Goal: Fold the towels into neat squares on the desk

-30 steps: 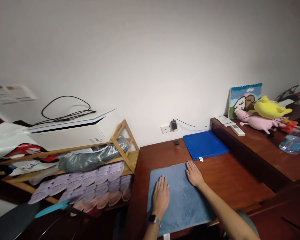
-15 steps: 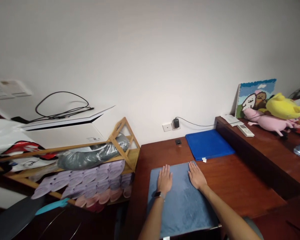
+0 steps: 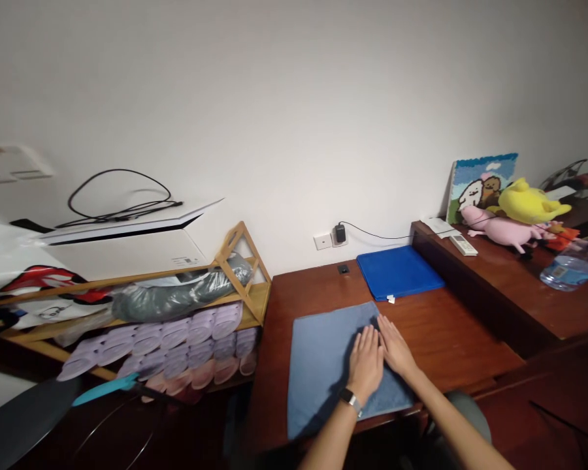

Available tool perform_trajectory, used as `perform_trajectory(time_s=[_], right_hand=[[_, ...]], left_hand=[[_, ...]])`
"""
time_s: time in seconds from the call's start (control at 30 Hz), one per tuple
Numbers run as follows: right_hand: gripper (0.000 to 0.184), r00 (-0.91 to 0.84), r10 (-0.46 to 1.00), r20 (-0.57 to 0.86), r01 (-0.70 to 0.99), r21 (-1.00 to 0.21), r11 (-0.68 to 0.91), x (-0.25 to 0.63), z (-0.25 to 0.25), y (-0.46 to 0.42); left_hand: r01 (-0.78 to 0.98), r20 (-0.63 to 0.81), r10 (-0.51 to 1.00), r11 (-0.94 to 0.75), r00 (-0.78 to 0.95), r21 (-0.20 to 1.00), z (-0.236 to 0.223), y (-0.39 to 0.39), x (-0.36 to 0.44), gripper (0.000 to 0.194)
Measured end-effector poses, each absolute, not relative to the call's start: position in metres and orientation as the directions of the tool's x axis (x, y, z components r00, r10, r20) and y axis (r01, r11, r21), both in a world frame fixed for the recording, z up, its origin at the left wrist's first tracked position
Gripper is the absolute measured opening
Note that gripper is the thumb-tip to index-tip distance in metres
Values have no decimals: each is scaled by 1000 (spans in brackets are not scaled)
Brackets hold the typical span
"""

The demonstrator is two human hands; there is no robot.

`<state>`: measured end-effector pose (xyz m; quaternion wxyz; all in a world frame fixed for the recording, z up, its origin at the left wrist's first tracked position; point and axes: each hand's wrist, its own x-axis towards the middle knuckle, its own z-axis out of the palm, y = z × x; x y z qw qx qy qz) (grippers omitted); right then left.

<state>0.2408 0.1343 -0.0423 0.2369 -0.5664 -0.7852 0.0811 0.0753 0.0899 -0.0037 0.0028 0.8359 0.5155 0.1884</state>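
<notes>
A grey-blue towel [image 3: 318, 359] lies flat on the dark red wooden table [image 3: 451, 339]. My left hand [image 3: 365, 362] rests palm down on the towel's right part, fingers stretched out, a watch on its wrist. My right hand [image 3: 396, 347] lies flat right beside it at the towel's right edge, fingers straight and touching the left hand. Neither hand holds anything. A folded bright blue cloth [image 3: 399, 271] lies farther back on the table.
A wooden rack [image 3: 235, 274] with rolled purple and pink items stands left of the table. On the raised ledge at right are plush toys [image 3: 519, 219], a remote [image 3: 463, 245] and a water bottle [image 3: 573, 264]. A charger [image 3: 340, 233] is plugged into the wall.
My left hand slid from the towel's middle-left over to the right, ending beside my right hand. My right hand moved slightly toward me along the towel's right edge.
</notes>
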Motion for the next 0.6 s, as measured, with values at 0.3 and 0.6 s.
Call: perform_trajectory(time_s=[0.3,0.6], right_hand=[[63,-220,967,129,925,-286,249,251,-49,93],[63,-201,959,199,929,-273,251,232,-28,77]], left_hand=[[939,204,945,-294,257,179,-32,49,22,59],[997,341,940,-31,7,65,-18,29,-82,59]])
